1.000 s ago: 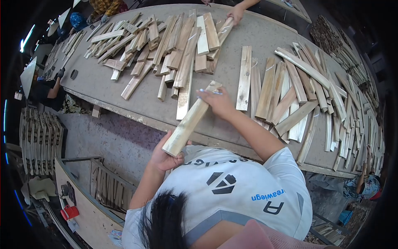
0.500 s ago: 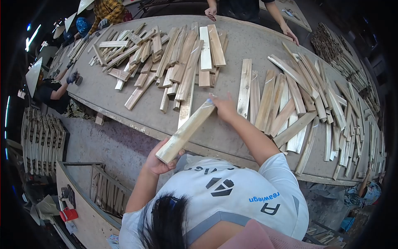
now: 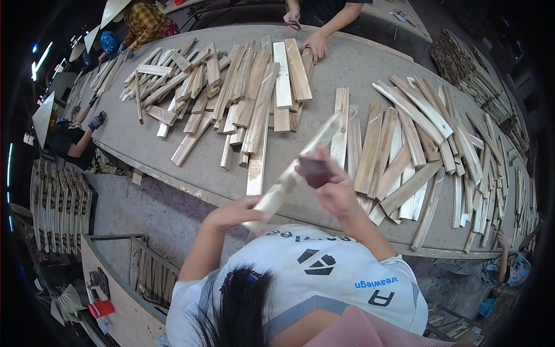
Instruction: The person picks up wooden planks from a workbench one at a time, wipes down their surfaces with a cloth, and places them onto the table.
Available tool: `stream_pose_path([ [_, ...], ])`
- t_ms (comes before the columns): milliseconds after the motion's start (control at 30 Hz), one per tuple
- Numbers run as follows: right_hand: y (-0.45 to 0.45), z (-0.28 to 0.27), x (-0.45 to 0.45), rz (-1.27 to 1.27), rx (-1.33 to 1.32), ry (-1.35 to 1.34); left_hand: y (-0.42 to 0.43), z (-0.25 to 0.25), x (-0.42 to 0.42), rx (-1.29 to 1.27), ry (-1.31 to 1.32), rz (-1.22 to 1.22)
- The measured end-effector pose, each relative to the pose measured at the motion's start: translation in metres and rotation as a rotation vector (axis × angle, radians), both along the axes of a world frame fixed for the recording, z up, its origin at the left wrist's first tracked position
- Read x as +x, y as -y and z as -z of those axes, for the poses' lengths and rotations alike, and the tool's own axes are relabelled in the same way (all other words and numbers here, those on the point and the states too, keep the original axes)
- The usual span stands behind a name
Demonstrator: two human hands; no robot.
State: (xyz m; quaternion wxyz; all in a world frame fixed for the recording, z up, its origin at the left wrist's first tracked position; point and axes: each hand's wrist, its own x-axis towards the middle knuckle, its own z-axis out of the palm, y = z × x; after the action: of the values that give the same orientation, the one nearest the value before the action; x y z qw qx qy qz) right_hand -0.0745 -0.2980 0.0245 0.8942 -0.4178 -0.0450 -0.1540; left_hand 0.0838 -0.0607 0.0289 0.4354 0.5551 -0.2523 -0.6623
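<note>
A pale strip of wood (image 3: 278, 192) slants up and away in front of my chest, over the table's near edge. My left hand (image 3: 236, 213) is closed around its near end. My right hand (image 3: 336, 194) grips a dark brown flat pad (image 3: 315, 172), beside the upper part of the strip; the pad is blurred, and whether it touches the wood I cannot tell. Beyond the strip lies a heap of wood strips (image 3: 254, 98) on the table (image 3: 202, 168). To the right, more wood strips (image 3: 399, 150) lie side by side and overlapping.
Across the table a person's hand (image 3: 315, 45) rests at the ends of the strips. Other workers sit at the left, one with a gloved hand (image 3: 97, 120) on the table. Stacked wood (image 3: 60, 199) stands on the floor at left, near a wooden cart (image 3: 115, 289).
My right hand has left the strip's far end and now holds the dark pad. The strip has turned onto a narrower face. The person opposite has reached toward the heap.
</note>
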Motion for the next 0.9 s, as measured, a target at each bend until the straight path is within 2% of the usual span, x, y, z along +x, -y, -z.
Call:
stream_pose_path([
  [33, 0.015, -0.003, -0.007, 0.005, 0.185, 0.071, 0.039, -0.006, -0.014, -0.031, 0.224, 0.139],
  [100, 0.036, 0.000, -0.022, 0.038, 0.292, 0.162, 0.091, 0.006, -0.042, -0.290, 0.502, 0.272],
  [167, 0.061, 0.000, -0.036, 0.086, 0.377, 0.348, 0.119, 0.039, -0.031, -0.207, 1.024, 0.351],
  [233, 0.065, -0.001, -0.061, 0.236, 0.422, 0.258, 0.140, 0.055, 0.009, 0.146, 1.706, -0.009],
  [300, 0.064, -0.003, -0.079, 0.283, 0.416, 0.245, 0.133, 0.059, 0.059, 0.420, 1.945, -0.155],
  [367, 0.065, 0.004, -0.090, 0.400, 0.491, 0.046, 0.119, 0.080, 0.093, 0.426, 1.928, -0.089],
  [467, 0.066, 0.021, -0.097, 0.412, 0.536, -0.004, 0.104, 0.105, 0.120, 0.341, 1.954, -0.008],
  [500, 0.062, 0.016, -0.092, 0.451, 0.531, -0.023, 0.097, 0.094, 0.123, 0.336, 1.690, -0.149],
  [533, 0.061, 0.020, -0.090, 0.450, 0.534, -0.029, 0.088, 0.073, 0.115, 0.341, 1.685, -0.146],
  [600, 0.063, 0.031, -0.083, 0.440, 0.393, -0.096, 0.064, 0.033, 0.092, 0.199, 0.568, -0.706],
  [633, 0.059, 0.025, -0.078, 0.422, 0.334, -0.136, 0.050, 0.040, 0.087, 0.145, 0.550, -0.843],
  [667, 0.058, 0.027, -0.073, 0.413, 0.334, -0.139, 0.039, 0.045, 0.079, 0.149, 0.549, -0.851],
  [733, 0.053, 0.034, -0.061, 0.356, 0.097, -0.295, 0.024, 0.025, 0.052, 0.110, 0.803, -0.634],
  [767, 0.045, 0.031, -0.053, 0.409, -0.074, -0.406, 0.013, 0.021, 0.045, 0.116, 0.802, -0.639],
  [800, 0.042, 0.037, -0.046, 0.402, -0.077, -0.410, 0.004, 0.019, 0.037, 0.049, 0.588, -0.605],
  [833, 0.041, 0.047, -0.040, 0.439, -0.385, -0.383, -0.005, 0.020, 0.028, -0.019, 0.372, -0.569],
  [867, 0.038, 0.053, -0.036, 0.465, -0.697, -0.348, -0.013, 0.027, 0.017, -0.017, 0.361, -0.581],
  [900, 0.032, 0.046, -0.031, 0.524, -0.878, -0.338, -0.022, 0.036, 0.005, -0.190, -0.258, -0.552],
])
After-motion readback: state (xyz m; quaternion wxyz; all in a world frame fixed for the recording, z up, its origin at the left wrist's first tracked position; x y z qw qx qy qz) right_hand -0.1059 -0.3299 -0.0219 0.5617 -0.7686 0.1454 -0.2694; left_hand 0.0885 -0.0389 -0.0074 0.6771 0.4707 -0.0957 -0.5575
